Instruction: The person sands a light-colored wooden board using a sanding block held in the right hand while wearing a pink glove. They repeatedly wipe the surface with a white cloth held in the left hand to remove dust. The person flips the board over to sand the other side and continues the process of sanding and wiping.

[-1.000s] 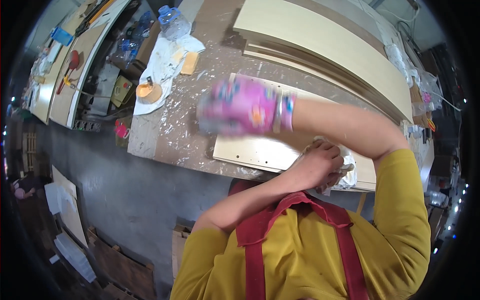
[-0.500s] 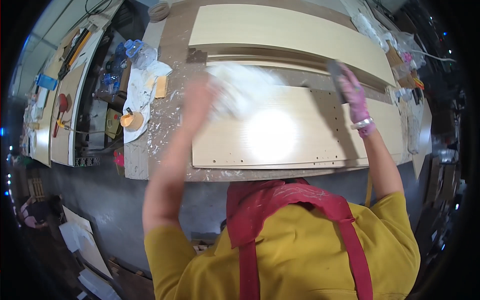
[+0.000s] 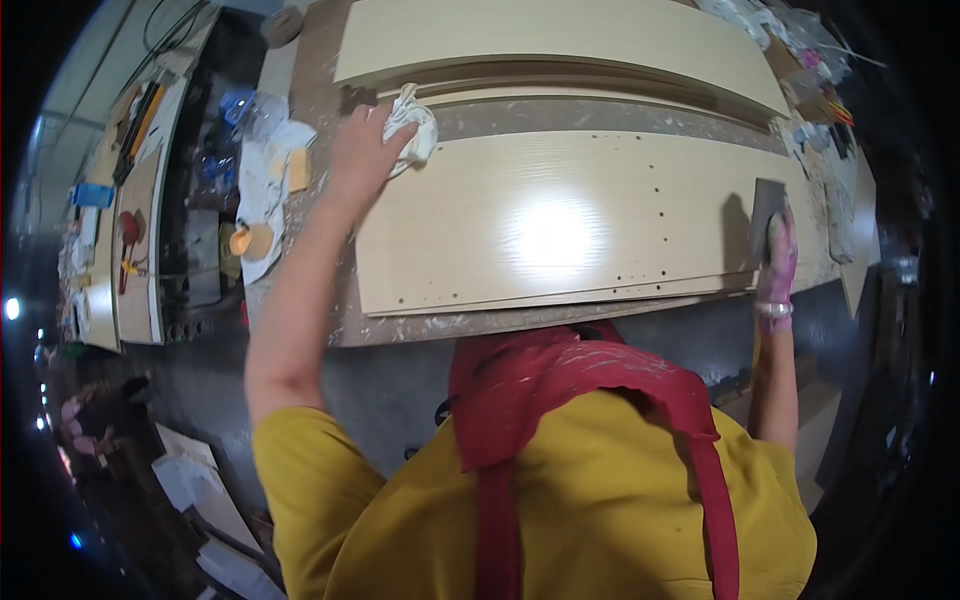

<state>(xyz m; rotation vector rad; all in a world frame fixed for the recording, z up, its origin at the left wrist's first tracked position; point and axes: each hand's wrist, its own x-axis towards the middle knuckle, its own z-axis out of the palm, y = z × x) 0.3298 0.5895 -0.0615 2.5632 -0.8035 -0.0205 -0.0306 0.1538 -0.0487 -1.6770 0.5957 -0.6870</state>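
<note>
- Broadly, we have a brown, white-specked surface (image 3: 540,118) before us.
- Across its far side lie our stacked pale boards (image 3: 550,35).
- Nearer us lies a drilled pale board (image 3: 500,190).
- Our left hand (image 3: 362,150) is at that board's far left corner, fingers curled round a white cloth (image 3: 417,137).
- Our right hand (image 3: 784,240), in a pink glove (image 3: 783,270), grips a flat grey block (image 3: 767,205) at the right end; we cannot tell whether it touches the wood.

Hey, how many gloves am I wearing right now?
1: the pink glove on your right hand, which holds a grey block. Your left hand, holding a white cloth, is bare.
</note>
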